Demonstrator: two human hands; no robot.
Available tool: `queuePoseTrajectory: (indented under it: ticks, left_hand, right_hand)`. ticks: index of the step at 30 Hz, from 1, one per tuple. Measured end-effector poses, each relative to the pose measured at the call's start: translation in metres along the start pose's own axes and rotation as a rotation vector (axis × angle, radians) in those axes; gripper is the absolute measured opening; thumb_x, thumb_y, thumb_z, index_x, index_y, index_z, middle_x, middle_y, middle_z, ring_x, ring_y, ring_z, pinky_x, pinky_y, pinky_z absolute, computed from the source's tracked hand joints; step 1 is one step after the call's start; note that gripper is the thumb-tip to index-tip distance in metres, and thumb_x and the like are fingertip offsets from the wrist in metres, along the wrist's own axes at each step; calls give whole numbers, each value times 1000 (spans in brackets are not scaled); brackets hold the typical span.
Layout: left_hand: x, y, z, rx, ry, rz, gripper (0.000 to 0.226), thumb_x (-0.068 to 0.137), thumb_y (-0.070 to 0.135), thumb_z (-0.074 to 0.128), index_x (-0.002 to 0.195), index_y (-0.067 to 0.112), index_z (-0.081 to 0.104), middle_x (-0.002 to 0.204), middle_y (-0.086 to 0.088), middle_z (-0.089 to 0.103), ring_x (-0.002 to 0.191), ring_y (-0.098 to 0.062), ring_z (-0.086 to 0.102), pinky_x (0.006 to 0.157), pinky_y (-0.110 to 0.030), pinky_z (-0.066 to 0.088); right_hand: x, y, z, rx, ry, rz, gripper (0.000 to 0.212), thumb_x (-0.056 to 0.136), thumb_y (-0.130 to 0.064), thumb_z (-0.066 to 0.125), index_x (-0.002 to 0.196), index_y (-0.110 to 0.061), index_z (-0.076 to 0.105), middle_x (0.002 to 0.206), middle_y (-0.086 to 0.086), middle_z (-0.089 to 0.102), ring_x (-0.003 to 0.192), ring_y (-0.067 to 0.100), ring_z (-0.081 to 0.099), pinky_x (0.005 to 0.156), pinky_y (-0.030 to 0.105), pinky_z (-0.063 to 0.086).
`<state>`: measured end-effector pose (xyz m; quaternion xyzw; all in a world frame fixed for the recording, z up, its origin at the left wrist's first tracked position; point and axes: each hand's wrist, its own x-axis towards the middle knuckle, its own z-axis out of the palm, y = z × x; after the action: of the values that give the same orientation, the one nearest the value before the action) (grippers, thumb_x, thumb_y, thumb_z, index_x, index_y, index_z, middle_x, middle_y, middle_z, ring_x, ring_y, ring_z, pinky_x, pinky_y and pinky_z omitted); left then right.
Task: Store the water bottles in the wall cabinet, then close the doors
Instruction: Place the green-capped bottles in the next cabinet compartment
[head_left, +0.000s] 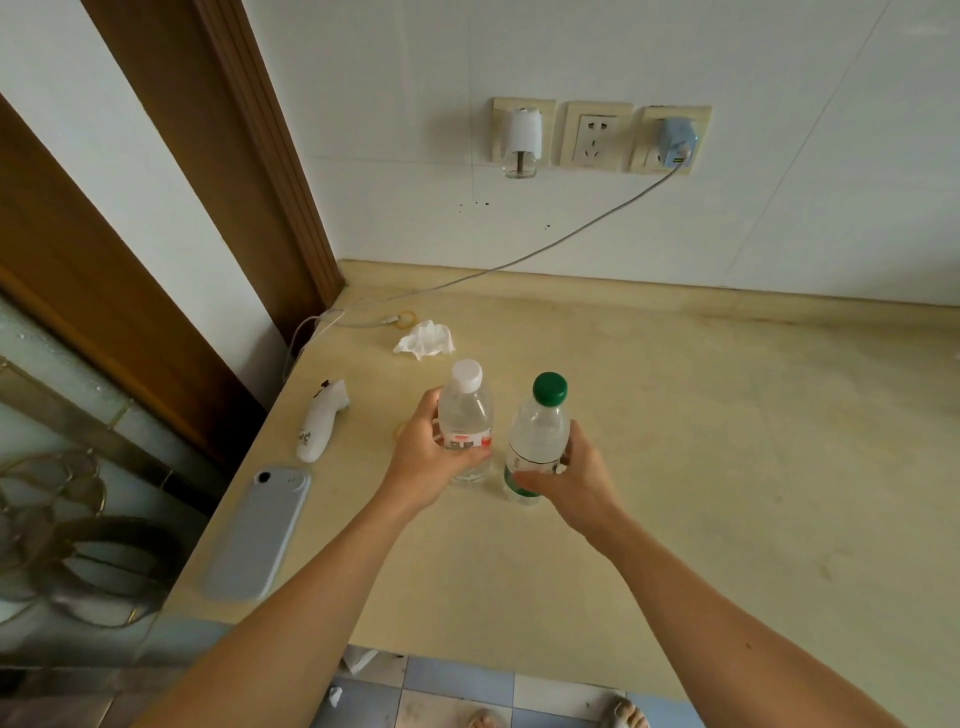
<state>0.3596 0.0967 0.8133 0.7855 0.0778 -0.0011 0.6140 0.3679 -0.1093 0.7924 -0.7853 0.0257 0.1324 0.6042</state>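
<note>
Two water bottles stand on the worktop (675, 441): one white-capped bottle (466, 421), one green-capped bottle (540, 431) just right of it. Left of the white-capped bottle lie one phone (260, 532) and one white handheld device (320, 423); behind it, one crumpled tissue (425, 340). Three wall sockets (596, 136) sit above.

White-capped bottle (466, 421), green-capped bottle (539, 436), beige counter (727, 441)

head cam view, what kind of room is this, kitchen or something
Probably a home kitchen or utility corner: a beige countertop runs along a white tiled wall with a row of wall sockets, and a phone lies near its edge. The wall cabinet is not in view.
</note>
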Motion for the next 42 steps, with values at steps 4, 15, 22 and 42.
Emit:
queuePoseTrajectory:
  ticks: [4,15,22,42]
  left_hand:
    - [3,20,7,-47,-7,47,60,72,13,90,119,29,57,99,18,71,90,2,69,69,-11,52]
    - [21,232,43,-127,-50,501,67,64,40,94,122,36,59,107,19,71,95,3,67,72,-16,54]
    - [3,369,77,-170,-148,712,67,70,37,90,128,29,58,116,7,70,104,-16,69,89,-45,59]
    - [-36,647,177,-339,-180,939,50,75,31,89,119,27,65,111,7,74,104,-18,72,85,-51,60]
  right_hand:
    - [-9,-20,-19,107,91,-5,60,68,-18,90,113,-40,58,102,-20,72,94,1,68,68,15,54]
    - [-51,-178,-133,266,483,-402,52,71,-31,89,110,-45,58,108,-21,71,95,7,72,84,40,60]
    - [-97,-269,-222,274,636,-631,48,70,-31,90,108,-37,61,102,-12,73,93,13,72,86,49,60]
    - [-166,-432,-452,328,819,-1000,55,73,-27,87,122,-25,61,112,-8,74,102,11,72,92,49,59]
